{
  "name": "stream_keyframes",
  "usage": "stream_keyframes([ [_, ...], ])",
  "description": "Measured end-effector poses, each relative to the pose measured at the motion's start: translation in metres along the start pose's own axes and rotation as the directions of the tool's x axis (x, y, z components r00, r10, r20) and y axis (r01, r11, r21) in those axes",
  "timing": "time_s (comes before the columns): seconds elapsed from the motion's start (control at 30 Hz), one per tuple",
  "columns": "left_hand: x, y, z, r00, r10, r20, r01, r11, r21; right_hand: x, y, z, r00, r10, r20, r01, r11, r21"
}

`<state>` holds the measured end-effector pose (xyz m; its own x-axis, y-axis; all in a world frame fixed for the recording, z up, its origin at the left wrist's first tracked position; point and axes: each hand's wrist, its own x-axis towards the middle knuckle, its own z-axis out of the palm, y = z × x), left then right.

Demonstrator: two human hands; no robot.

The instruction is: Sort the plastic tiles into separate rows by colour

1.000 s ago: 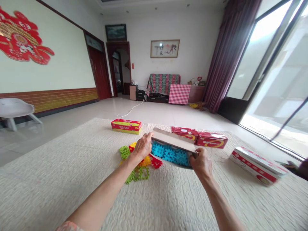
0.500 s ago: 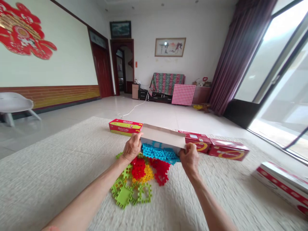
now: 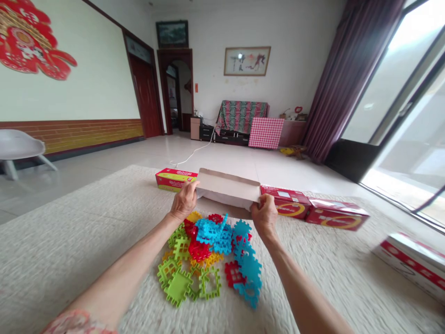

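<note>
I hold a plain cardboard tray [image 3: 227, 188] tipped over above the carpet, its bare underside facing me. My left hand [image 3: 184, 200] grips its left end and my right hand [image 3: 264, 214] grips its right end, both with fingers closed round the edge. Below the tray lies a heap of plastic interlocking tiles [image 3: 208, 253]: blue ones on top and trailing to the right, red and yellow in the middle, green ones nearest me on the left.
A cream carpet [image 3: 69, 250] covers the floor. A red and yellow box [image 3: 174, 178] lies behind my left hand. Two red boxes [image 3: 313, 208] lie to the right, another [image 3: 413, 264] at far right. A white chair [image 3: 17, 148] stands left; glass doors are right.
The tray, which held blue tiles a second ago, has been turned over and lifted. The blue tiles have dropped onto the red, yellow and green pile.
</note>
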<state>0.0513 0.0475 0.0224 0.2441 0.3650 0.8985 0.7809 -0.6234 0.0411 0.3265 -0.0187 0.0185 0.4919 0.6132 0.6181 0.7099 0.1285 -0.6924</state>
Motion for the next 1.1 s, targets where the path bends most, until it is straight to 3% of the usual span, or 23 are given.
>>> stream_keyframes([
  [0.17, 0.017, -0.001, -0.013, 0.998, -0.010, -0.057, 0.010, 1.000, 0.002, 0.009, -0.019, -0.004, 0.999, 0.011, -0.032, -0.012, 1.000, -0.018],
  [0.3, 0.038, 0.016, -0.024, 0.998, -0.056, 0.021, 0.056, 0.998, -0.009, 0.023, -0.030, -0.022, 0.999, 0.042, -0.009, -0.042, 0.997, -0.058],
  [0.43, 0.048, 0.057, -0.044, 0.968, -0.133, 0.212, 0.148, 0.987, -0.056, 0.024, -0.029, -0.078, 0.988, 0.105, 0.113, -0.078, 0.972, -0.222],
  [0.57, 0.033, 0.114, -0.063, 0.885, -0.168, 0.434, 0.223, 0.972, -0.079, 0.000, -0.016, -0.154, 0.935, 0.230, 0.271, -0.094, 0.896, -0.435],
  [0.77, -0.008, 0.197, -0.070, 0.772, -0.127, 0.623, 0.303, 0.935, -0.184, -0.044, 0.007, -0.246, 0.894, 0.365, 0.261, -0.119, 0.753, -0.648],
  [0.93, -0.025, 0.239, -0.071, 0.705, -0.057, 0.707, 0.330, 0.908, -0.256, -0.070, 0.030, -0.292, 0.877, 0.402, 0.264, -0.116, 0.709, -0.695],
  [1.1, -0.023, 0.261, -0.073, 0.664, -0.030, 0.747, 0.330, 0.908, -0.257, -0.086, 0.042, -0.315, 0.883, 0.420, 0.208, -0.182, 0.717, -0.673],
])
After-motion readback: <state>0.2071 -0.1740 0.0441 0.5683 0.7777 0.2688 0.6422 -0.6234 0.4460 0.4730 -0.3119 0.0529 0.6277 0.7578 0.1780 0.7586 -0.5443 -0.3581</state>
